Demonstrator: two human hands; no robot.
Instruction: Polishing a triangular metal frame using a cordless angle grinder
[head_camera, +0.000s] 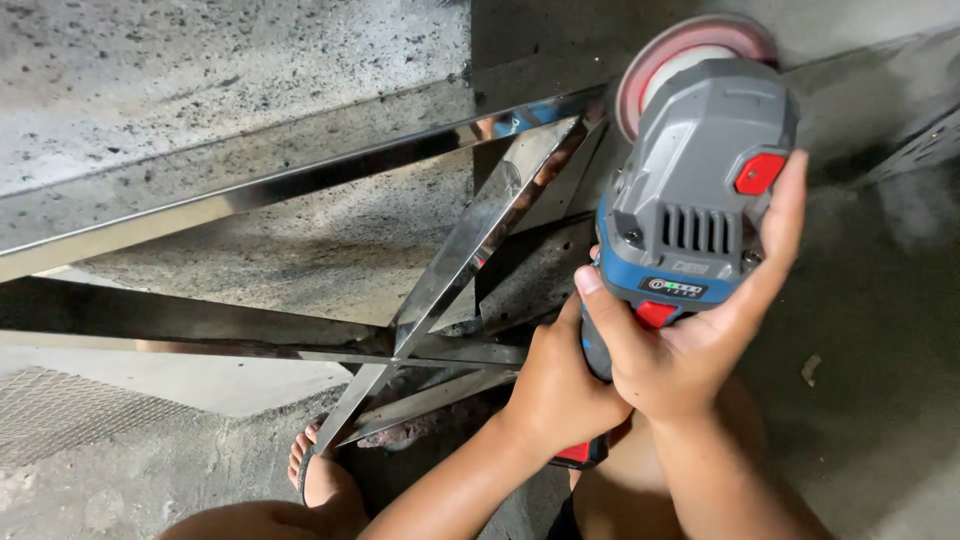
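Both hands are closed on a cordless angle grinder (690, 190), which occupies the upper right of the frame, its grey and blue body pointing up and away from the camera. The right hand (690, 350) wraps the rear of the motor housing from the right side, thumb lying across the blue band on the left and fingers reaching up the right flank close to a red button (759, 173). The left hand (555, 385) grips the handle section below and to the left, just under the right hand and touching it. At the tool's far end a disc (690, 50) with a reddish rim sits at the top of the frame; it appears blurred, and whether it touches the metal cannot be told. Immediately left of the disc runs a polished steel bar (300, 175), crossing from the left edge up toward the top centre. A second bright steel strip (470, 240) descends diagonally from that bar toward the lower left, crossing a third, near-horizontal bar (200, 335) at centre left. The frame rests on a speckled concrete floor (200, 80). A bare foot in a sandal (318, 470) sits at the bottom, left of centre, beside the lower end of the diagonal strip. A patch of wire mesh (60, 410) shows at the lower left edge.
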